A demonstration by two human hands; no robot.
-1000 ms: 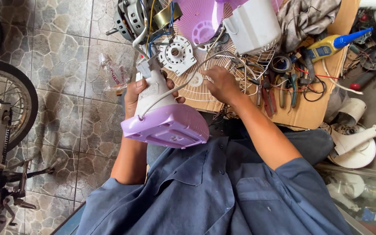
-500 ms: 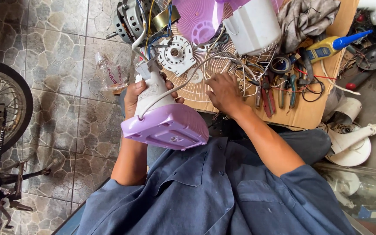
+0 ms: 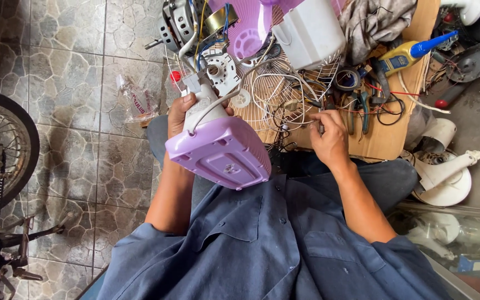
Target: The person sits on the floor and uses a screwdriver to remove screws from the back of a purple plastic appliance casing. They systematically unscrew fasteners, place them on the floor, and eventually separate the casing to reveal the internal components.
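Floor: mottled stone tiles
Bench: flat wood, cluttered w/ tools
Left hand: grip clamped on fan stand, glossy lilac plastic base
Right hand: fingertips pinched on thin wire

The floor was paved with grey, irregular stone-pattern tiles under even daylight. A spoked bicycle wheel stood at the left edge. A low wooden table occupied the upper right, beside bare concrete ground.
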